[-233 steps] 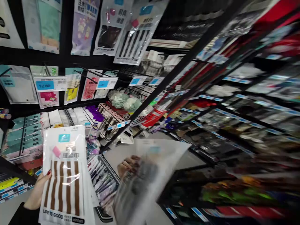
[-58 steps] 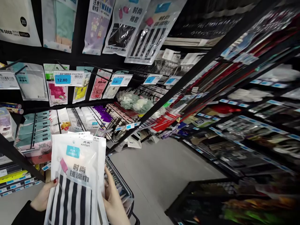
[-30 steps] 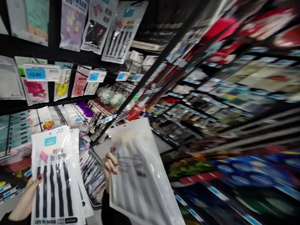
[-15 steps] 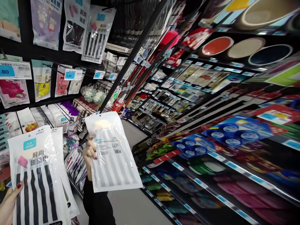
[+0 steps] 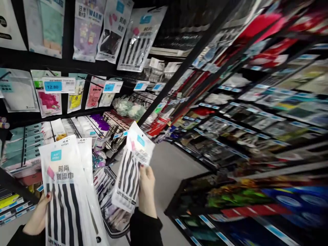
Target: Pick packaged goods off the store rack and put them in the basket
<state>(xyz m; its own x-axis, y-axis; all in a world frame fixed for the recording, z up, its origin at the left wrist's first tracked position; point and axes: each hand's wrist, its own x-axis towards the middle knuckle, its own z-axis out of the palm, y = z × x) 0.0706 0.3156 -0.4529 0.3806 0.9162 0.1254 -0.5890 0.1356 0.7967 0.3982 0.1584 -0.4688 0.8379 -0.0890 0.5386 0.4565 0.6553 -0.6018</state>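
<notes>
My left hand (image 5: 38,213) grips a small stack of scrub towel packets (image 5: 63,194), its thumb pressed on the front one. That front packet is white with black stripes, a blue label and a pink picture; its lower end runs out of view. My right hand (image 5: 147,186) pinches the right edge of another striped scrub towel packet (image 5: 128,171), tilted, with its printed front toward me. Most of the right fingers are hidden behind it. Below and between the hands stands a dark-rimmed basket (image 5: 112,234) full of packets.
Packaged goods hang on the dark rack ahead, including a matching striped packet (image 5: 137,44) above a price tag (image 5: 59,85). Purple and white packs (image 5: 98,123) fill the shelf below. Stocked shelves (image 5: 230,133), blurred by motion, line the right side beyond the grey floor (image 5: 166,164).
My right hand has turned its packet from the plain printed back to the striped front and lowered it slightly. The view has swung left, so rack and hands appear farther right.
</notes>
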